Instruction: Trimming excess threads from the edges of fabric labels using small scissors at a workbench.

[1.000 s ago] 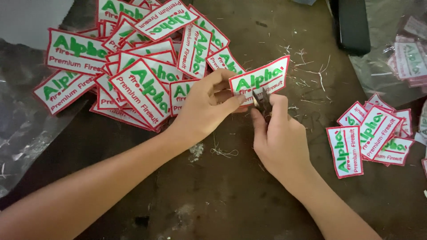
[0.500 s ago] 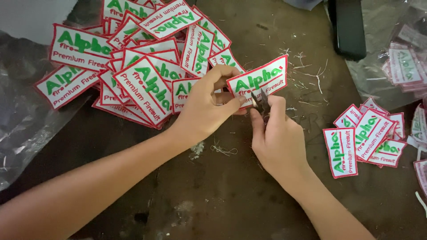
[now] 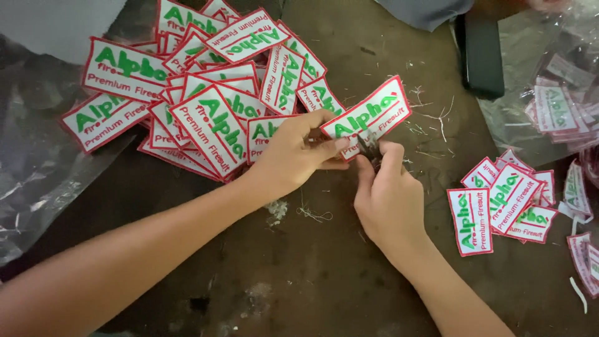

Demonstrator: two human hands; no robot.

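Observation:
My left hand [image 3: 293,153] pinches the lower left edge of a white embroidered patch [image 3: 368,115] with a red border and green lettering, held tilted above the dark table [image 3: 312,274]. My right hand [image 3: 390,193] sits just below the patch, closed on a small thread snipper [image 3: 368,146] whose dark tip touches the patch's bottom edge. Most of the snipper is hidden by my fingers.
A large heap of the same patches [image 3: 199,87] lies at the upper left, a smaller pile [image 3: 502,203] at the right. Clear plastic bags lie at the left [image 3: 37,175] and upper right [image 3: 555,93]. A dark flat device [image 3: 477,53] and loose thread clippings [image 3: 430,118] lie behind.
Both hands keep the same hold on the patch and snipper. The view has shifted slightly, so the piles sit a little lower in the frame.

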